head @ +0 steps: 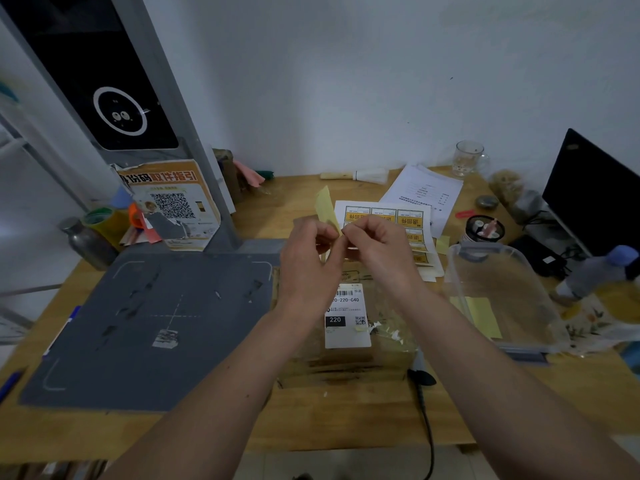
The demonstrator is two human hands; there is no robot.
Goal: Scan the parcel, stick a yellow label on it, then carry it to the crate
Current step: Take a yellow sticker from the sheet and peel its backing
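The left hand (309, 252) and right hand (377, 244) meet above the parcel (346, 327), fingertips pinched together on a pale yellow strip (325, 206) that sticks up between them; it looks like label backing, though the grip itself is blurred. The parcel lies flat on the wooden desk (346, 420), just right of the grey scanner mat (149, 323). Beyond the hands lies a sheet of yellow labels (408, 220).

The far part of the brown cardboard parcel (346, 362) is hidden behind both hands. The small print on its white shipping label (347, 315) is too small to read. The black monitor (595, 199) is cut off by the right edge.
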